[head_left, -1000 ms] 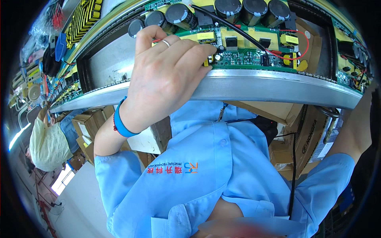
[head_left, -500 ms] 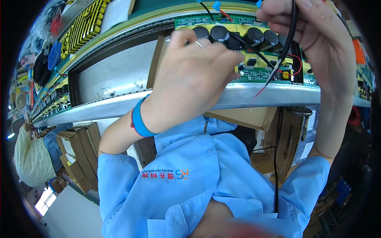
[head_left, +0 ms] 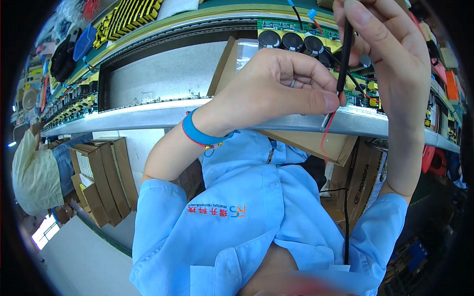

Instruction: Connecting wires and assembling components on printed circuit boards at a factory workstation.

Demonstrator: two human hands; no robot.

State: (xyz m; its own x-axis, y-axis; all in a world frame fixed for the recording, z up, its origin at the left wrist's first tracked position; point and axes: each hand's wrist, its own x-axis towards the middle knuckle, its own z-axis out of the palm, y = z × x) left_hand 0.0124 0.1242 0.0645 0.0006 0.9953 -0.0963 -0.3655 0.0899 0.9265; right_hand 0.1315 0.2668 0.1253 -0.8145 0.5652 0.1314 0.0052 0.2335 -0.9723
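Note:
My left hand (head_left: 269, 91), with a blue band at the wrist, pinches the lower end of a black cable (head_left: 344, 61) between thumb and forefinger. Higher up, the fingers of my right hand (head_left: 395, 47) are closed round the same cable. Below the left fingertips, a thin red wire (head_left: 323, 143) dangles beside short pale wire ends (head_left: 326, 121). Behind both hands lies a green circuit board (head_left: 261, 25) with large round black capacitors (head_left: 292, 42), partly covered by the hands. A blue-tipped red lead (head_left: 312, 14) and a blue-tipped black lead (head_left: 297, 17) rise from it.
A metal rail (head_left: 163, 114) runs along the bench front. Left of the board stands an upright cardboard piece (head_left: 223, 66). Several yellow-and-black parts (head_left: 131, 22) sit at the back left. Cardboard boxes (head_left: 101, 177) are stacked below left. Another person (head_left: 37, 167) is at far left.
My left hand has moved right and now grips the cable's lower end. My right hand has stayed on the cable, which hangs straighter. The view has shifted, so the bench appears farther right.

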